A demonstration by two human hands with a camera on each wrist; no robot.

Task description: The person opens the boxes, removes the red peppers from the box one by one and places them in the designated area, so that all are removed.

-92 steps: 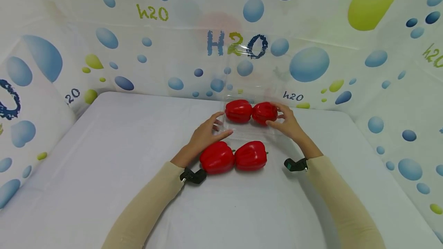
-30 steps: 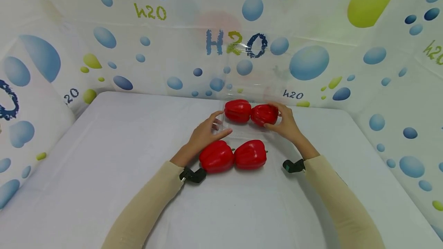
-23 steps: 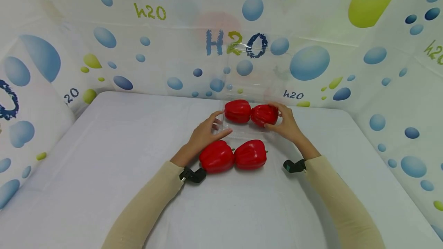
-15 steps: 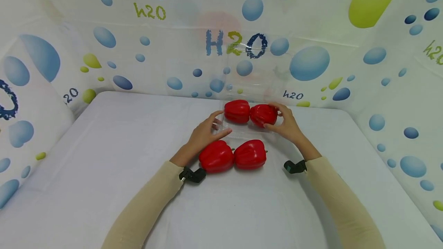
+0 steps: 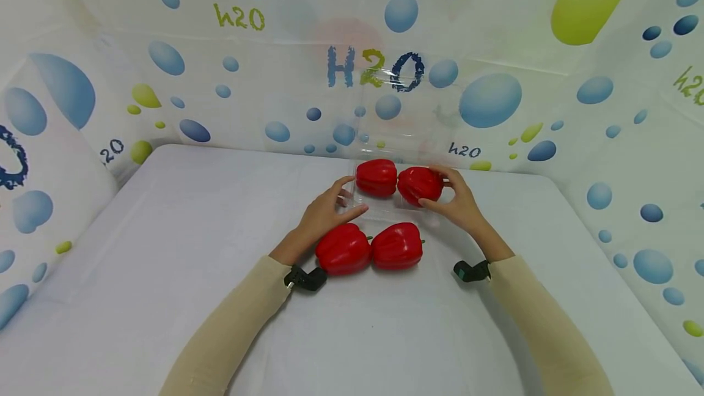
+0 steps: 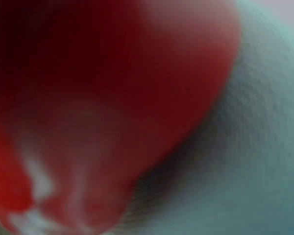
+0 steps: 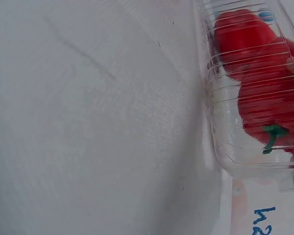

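A clear plastic clamshell container (image 5: 379, 205) stands at the far edge of the table, its lid raised against the backdrop. Inside it lie two red bell peppers side by side, a left one (image 5: 376, 177) and a right one (image 5: 420, 186). My right hand (image 5: 459, 203) grips the right pepper, thumb in front and fingers behind. Through the ribbed wall the right wrist view shows its green stem (image 7: 273, 137). My left hand (image 5: 324, 211) is at the container's left side, fingers loosely bent and thumb extended along the front; firm contact is unclear.
Two more red bell peppers, one on the left (image 5: 343, 250) and one on the right (image 5: 398, 247), lie on the white tablecloth (image 5: 385, 335) before the container. The left one is close under my left wrist and fills much of the left wrist view. A patterned backdrop (image 5: 308, 23) rises behind.
The right pepper in the container has turned a little and shifted slightly toward me, with my right hand on it. My left hand and the two front peppers have hardly moved.
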